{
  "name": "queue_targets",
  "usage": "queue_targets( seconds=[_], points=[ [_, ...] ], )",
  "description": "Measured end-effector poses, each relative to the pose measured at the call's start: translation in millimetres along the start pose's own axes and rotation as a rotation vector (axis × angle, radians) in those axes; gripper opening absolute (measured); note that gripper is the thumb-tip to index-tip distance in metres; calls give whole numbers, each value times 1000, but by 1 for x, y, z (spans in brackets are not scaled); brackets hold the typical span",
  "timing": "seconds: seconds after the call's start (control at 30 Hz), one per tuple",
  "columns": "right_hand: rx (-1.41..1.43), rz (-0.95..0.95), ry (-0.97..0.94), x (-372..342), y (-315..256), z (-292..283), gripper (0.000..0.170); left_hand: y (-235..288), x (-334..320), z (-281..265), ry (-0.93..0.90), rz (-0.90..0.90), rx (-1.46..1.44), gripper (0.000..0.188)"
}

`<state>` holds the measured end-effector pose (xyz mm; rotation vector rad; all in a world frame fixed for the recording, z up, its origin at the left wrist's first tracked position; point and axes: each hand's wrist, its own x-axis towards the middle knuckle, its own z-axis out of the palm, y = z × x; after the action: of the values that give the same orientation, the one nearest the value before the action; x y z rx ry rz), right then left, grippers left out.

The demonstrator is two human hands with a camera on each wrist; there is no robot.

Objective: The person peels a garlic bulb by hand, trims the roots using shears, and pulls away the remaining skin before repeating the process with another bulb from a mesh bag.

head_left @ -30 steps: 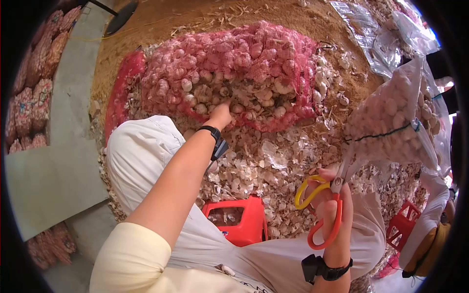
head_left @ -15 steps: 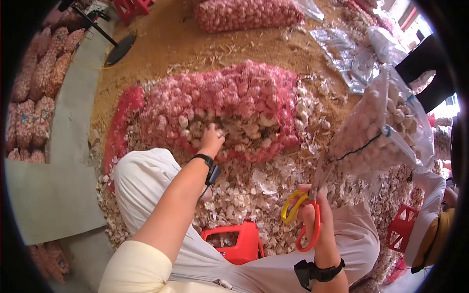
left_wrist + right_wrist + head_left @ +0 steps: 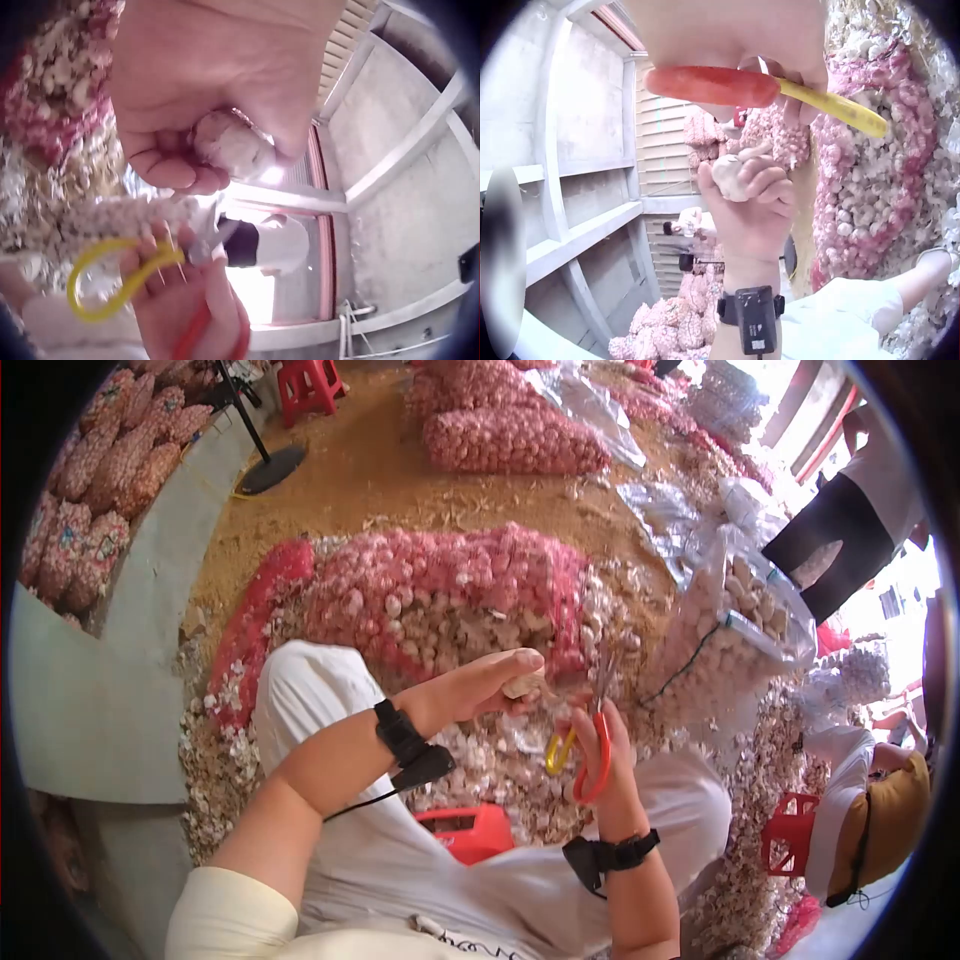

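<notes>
My left hand (image 3: 470, 692) grips a garlic bulb (image 3: 522, 686) between curled fingers and thumb, over the heap of papery skins. In the left wrist view, the pale bulb (image 3: 232, 146) sits partly hidden in the palm. My right hand (image 3: 620, 770) holds scissors (image 3: 604, 745) with one red and one yellow handle, their blades pointing up and away just right of the bulb. The right wrist view has the red handle (image 3: 712, 86) across the hand. Beyond both hands lies a torn pink mesh sack (image 3: 450, 560) full of garlic bulbs.
A clear plastic bag of garlic (image 3: 700, 670) stands at the right. Garlic skins (image 3: 540, 770) cover the floor around my legs, beside a red plastic stool (image 3: 485, 835). More filled sacks (image 3: 515, 442) lie farther back. Another person (image 3: 880, 500) stands at the far right.
My left hand has come out of the mesh sack with a garlic bulb and moved right, close to the scissors. The right hand has shifted slightly up and left. The head view has tilted up.
</notes>
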<state>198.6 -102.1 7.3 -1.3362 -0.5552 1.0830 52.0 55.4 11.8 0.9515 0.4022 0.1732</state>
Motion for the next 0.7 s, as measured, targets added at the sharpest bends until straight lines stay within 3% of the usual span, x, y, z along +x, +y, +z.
queue_targets(
  seconds=[0.03,0.1,0.13,0.17,0.23,0.27,0.37,0.43,0.53,0.6,0.63,0.7],
  points=[
    [-5,32,9,-6,-2,6,35,-2,-17,16,5,-21,-26,42],
    [30,-38,-150,-18,-11,20,37,-9,-40,36,-54,-25,-91,43],
    [19,-23,-151,-27,-14,27,37,-22,-42,29,-192,-25,1,51],
    [54,-16,-113,-35,-17,36,37,-37,-48,25,-188,-26,-16,51],
    [84,-1,-82,-40,-13,43,38,-50,-61,29,57,-19,264,62],
    [100,15,-92,-40,-6,43,38,-55,-65,29,38,11,302,69],
    [69,46,-93,-33,4,39,39,-67,-69,27,114,-51,146,69],
    [48,-78,-99,-28,5,34,39,-65,-66,24,173,-14,100,68],
    [-290,-252,-78,-15,17,17,42,-48,-62,6,256,-23,-300,65],
    [-606,-463,-118,-16,17,20,49,-40,-63,-4,289,-13,-348,65],
    [-606,-460,-128,-16,21,22,49,-38,-64,-9,314,-4,-395,64],
    [-967,-724,-167,-19,31,26,52,-39,-66,-15,306,26,-395,64]
  ],
)
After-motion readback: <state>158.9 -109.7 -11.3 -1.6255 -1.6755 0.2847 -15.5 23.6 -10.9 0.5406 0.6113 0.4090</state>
